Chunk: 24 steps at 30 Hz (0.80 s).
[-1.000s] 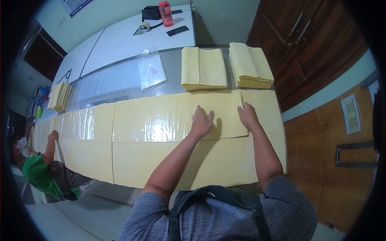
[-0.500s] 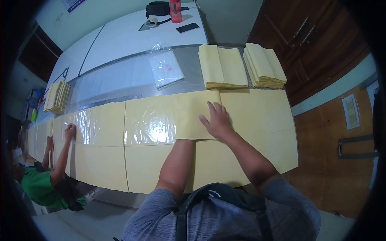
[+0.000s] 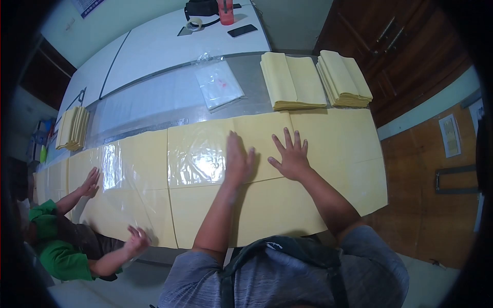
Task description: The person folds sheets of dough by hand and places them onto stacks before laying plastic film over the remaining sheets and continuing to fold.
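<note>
A large pale yellow sheet [image 3: 328, 179] lies spread on the table in front of me, with fold lines across it. My right hand [image 3: 291, 156] rests palm down on it, fingers spread, just beside an upright crease. To its left, my left hand [image 3: 239, 160] is turned on edge over the sheet with fingers stretched out and holding nothing. Left of that hand, a clear plastic film [image 3: 197, 163] covers part of the yellow surface and reflects the light.
Two stacks of folded yellow sheets [image 3: 295, 82] stand at the back right, and another folded stack [image 3: 73, 128] at the far left. A plastic-wrapped white packet [image 3: 218, 84] lies behind. Beyond are a phone [image 3: 242, 31] and red bottle [image 3: 226, 13]. A person in green [image 3: 59, 251] works at left.
My left hand has come out from under the yellow flap and now shows on top. My right hand has spread its fingers. The co-worker's nearer hand has swung toward the front edge.
</note>
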Available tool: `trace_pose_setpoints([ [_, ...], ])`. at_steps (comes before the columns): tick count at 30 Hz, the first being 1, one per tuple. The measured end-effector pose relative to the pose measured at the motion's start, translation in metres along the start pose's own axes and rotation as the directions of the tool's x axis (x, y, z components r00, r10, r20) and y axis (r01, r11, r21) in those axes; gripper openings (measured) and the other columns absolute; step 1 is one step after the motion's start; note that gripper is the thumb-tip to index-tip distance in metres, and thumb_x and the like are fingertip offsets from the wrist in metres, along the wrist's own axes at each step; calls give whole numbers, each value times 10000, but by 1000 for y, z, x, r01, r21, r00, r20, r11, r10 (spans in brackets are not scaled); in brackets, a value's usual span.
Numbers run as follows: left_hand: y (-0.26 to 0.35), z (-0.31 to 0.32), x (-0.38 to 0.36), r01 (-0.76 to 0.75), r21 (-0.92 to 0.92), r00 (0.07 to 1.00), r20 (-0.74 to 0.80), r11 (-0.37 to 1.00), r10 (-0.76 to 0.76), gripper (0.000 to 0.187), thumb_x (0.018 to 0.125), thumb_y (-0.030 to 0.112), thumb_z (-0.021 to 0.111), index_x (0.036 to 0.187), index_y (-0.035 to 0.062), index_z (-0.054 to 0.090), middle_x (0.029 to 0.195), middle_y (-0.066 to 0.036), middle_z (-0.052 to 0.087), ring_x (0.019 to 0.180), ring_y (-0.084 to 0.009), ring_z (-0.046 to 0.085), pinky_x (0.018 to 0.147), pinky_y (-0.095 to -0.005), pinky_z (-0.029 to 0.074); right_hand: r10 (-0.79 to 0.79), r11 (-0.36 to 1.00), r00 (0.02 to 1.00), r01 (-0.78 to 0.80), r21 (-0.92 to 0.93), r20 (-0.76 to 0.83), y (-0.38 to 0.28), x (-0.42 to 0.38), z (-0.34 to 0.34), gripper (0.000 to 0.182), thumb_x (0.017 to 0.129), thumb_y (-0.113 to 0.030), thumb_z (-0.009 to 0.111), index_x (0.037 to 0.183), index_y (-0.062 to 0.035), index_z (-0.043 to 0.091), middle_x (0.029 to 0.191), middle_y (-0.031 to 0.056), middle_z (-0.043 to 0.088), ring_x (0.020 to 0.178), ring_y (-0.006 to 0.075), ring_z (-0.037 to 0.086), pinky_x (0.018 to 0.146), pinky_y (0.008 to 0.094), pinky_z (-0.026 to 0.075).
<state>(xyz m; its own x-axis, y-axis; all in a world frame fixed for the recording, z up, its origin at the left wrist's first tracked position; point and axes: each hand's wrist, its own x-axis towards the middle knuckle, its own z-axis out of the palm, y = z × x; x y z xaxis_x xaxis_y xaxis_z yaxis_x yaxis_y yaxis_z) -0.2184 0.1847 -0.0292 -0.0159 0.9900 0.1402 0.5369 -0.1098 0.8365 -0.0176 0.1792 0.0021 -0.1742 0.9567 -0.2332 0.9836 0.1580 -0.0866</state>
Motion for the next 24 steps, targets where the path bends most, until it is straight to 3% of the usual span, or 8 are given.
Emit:
trace_pose_setpoints([
  [1, 1, 1, -6, -68, 319, 987, 158, 945, 17, 807, 997, 380, 504, 1494, -153, 157, 1588, -326, 140, 1508, -403, 139, 1216, -489, 164, -2, 1000, 1000, 2, -4, -4, -2, 2, -2, 792, 963, -665, 374, 1602, -254, 150, 1661, 173, 27, 1510, 451, -3, 1165, 674, 76],
  [7, 1, 0, -15, -107, 461, 984, 176, 881, 28, 855, 974, 437, 526, 1496, -143, 176, 1600, -314, 126, 1512, -409, 103, 1222, -506, 117, 73, 996, 995, -76, -42, -68, -17, -5, 4, 781, 966, -635, 409, 1599, -241, 175, 1657, 175, 68, 1513, 433, 40, 1165, 668, 59],
  [10, -4, 6, -13, -127, 478, 990, 111, 869, 84, 769, 981, 379, 517, 1493, -120, 233, 1573, -310, 229, 1485, -415, 204, 1207, -502, 178, -231, 971, 970, 224, -87, -76, -43, -21, 12, 800, 954, -621, 444, 1568, -139, 268, 1637, 189, 153, 1522, 363, 92, 1167, 659, 57],
  [11, -7, 2, -13, -131, 475, 990, 116, 870, 85, 769, 981, 379, 517, 1493, -120, 233, 1573, -310, 229, 1485, -415, 204, 1207, -502, 178, -225, 972, 972, 218, -87, -74, -45, -26, 16, 800, 954, -621, 444, 1568, -139, 268, 1637, 189, 153, 1522, 363, 92, 1167, 659, 57],
  [14, -18, -27, 2, -74, 19, 997, 28, 997, 74, 573, 978, 217, 469, 1459, -76, 359, 1464, -307, 425, 1350, -444, 417, 1140, -496, 308, -217, 976, 974, 217, -6, -58, -57, -24, 4, 814, 969, -600, 422, 1540, -36, 283, 1631, 179, 176, 1518, 367, 106, 1179, 636, 73],
  [18, -35, -45, 4, -19, 395, 1000, -4, 919, 23, 573, 1005, 260, 384, 1508, -9, 328, 1570, -234, 314, 1472, -394, 257, 1209, -509, 163, -317, 937, 927, 339, 84, -199, -88, 6, 2, 833, 964, -617, 417, 1544, -37, 273, 1629, 175, 185, 1520, 342, 118, 1195, 599, 84],
  [20, -38, -48, 6, 51, 653, 994, 44, 756, -105, 590, 1017, 293, 327, 1550, 43, 278, 1629, -183, 212, 1513, -380, 157, 1218, -536, 95, -302, 942, 933, 323, 88, -198, -89, 23, 12, 835, 961, -609, 429, 1548, -39, 261, 1632, 174, 175, 1523, 338, 109, 1197, 598, 76],
  [24, -34, -48, 6, 62, 664, 990, 56, 745, -132, 603, 1015, 303, 319, 1561, 58, 252, 1642, -181, 171, 1518, -391, 122, 1214, -560, 77, -258, 957, 951, 276, 91, -170, -70, 30, 10, 847, 959, -613, 429, 1560, -48, 239, 1641, 161, 164, 1529, 327, 93, 1205, 593, 68],
])
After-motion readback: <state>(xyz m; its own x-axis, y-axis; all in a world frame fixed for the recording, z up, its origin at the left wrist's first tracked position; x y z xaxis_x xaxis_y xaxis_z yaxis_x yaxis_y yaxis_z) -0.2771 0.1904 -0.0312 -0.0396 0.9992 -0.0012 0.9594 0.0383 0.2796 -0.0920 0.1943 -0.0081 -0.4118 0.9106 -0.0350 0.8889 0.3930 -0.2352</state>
